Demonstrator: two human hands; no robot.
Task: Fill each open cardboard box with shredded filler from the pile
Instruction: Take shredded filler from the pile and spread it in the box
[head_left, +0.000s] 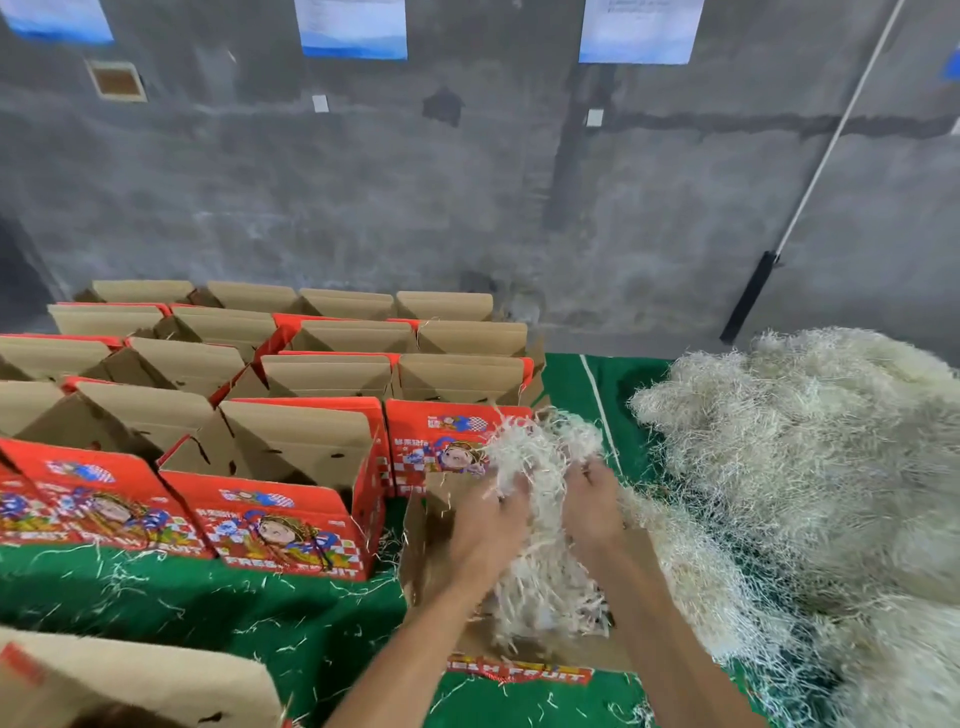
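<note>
Filler (540, 519): pale shredded paper, clump held over open box (431, 525), just left of big pile (810, 467). Left hand (485, 519) and right hand (592, 501) flank clump, fingers curled into strands, clamped on it. Looks feather-light, springy, tangly; strands snag, trail, shed onto green surface (234, 608). Best taken by bunching from both sides, then pressed down. Rows of red boxes (270, 499) left of held box, flaps up; whether filled, cannot tell.
</note>
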